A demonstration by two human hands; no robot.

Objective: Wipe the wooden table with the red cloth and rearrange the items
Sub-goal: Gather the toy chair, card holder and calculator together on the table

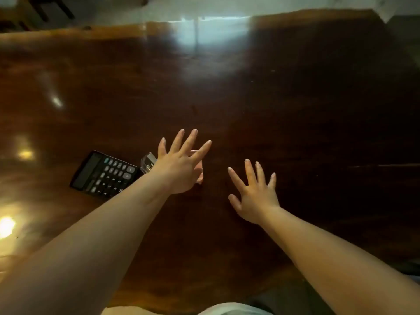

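Note:
A dark polished wooden table (pixel 284 105) fills the view. My left hand (pixel 181 164) hovers over its middle with fingers spread, holding nothing. Under its palm a small pink object (pixel 200 177) shows partly; what it is I cannot tell. A small silver stapler-like item (pixel 148 163) lies just left of my left wrist. A black calculator (pixel 103 175) rests flat further left. My right hand (pixel 254 192) is stretched out to the right of the left one, fingers apart and empty. No red cloth is in view.
The table's far edge (pixel 113 34) runs along the top, with pale floor and dark chair legs (pixel 45 7) beyond. Bright lamp glare (pixel 6 226) reflects off the left side. The near edge lies close to my body at the bottom.

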